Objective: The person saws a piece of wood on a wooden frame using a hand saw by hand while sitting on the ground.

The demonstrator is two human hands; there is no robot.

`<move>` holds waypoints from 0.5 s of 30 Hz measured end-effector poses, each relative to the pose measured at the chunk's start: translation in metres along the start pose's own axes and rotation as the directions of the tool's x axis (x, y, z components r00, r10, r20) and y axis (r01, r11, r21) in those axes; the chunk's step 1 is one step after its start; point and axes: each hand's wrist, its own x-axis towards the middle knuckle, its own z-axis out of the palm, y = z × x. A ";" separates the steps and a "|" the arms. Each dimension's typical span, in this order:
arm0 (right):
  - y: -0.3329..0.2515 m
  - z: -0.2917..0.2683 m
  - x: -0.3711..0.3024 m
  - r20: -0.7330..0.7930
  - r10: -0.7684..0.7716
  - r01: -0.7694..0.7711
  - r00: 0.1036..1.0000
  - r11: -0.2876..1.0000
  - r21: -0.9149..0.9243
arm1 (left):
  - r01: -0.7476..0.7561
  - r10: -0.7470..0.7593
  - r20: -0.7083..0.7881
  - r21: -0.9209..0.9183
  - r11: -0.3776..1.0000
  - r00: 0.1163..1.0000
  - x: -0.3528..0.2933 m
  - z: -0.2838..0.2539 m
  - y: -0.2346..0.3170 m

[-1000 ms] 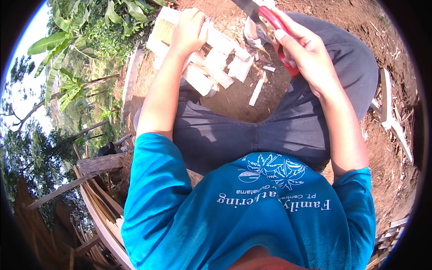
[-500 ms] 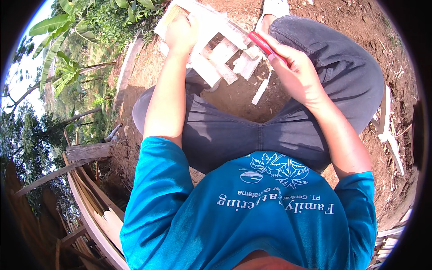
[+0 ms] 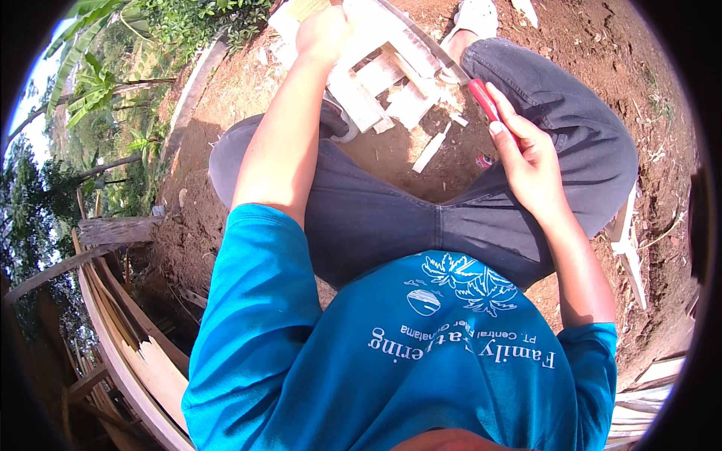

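My right hand [image 3: 530, 154] is closed around the red handle [image 3: 485, 101] of a long-bladed tool. Its straight, narrow blade [image 3: 425, 41] reaches up and left across the pale boards and out of the top edge; I cannot make out whether it has teeth. My left hand [image 3: 323, 34] is closed at a pale piece of wood [image 3: 307, 9], over a rough structure of light boards [image 3: 361, 101] that stands on the ground before my crossed legs. Glare washes out much of the wood, and the left fingertips are hidden.
A loose wood strip [image 3: 432, 150] and small chips lie on the brown soil between my knees. My shoe [image 3: 476, 19] is beyond the boards. Long split planks [image 3: 154, 368] lean at the lower left, with plants [image 3: 90, 94] at the upper left. Another board [image 3: 628, 255] lies right of my knee.
My right hand has drawn the red handle down and to the right, so more of the blade shows. My left hand appears slightly higher and further right, as the whole view has also shifted.
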 end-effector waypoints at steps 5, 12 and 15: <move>0.018 0.023 0.074 0.024 -0.017 0.019 1.000 0.994 -0.105 | -0.149 0.121 -0.112 -0.299 0.943 0.986 0.005 0.015 -0.003; 0.018 -0.002 0.014 -0.030 0.085 -0.084 0.996 0.996 0.043 | -0.278 0.213 -0.183 -0.511 0.813 0.960 0.002 0.021 -0.014; 0.016 0.005 0.032 -0.020 0.038 -0.038 0.999 0.999 -0.023 | -0.357 0.289 -0.211 -0.518 0.777 0.934 0.002 0.016 -0.011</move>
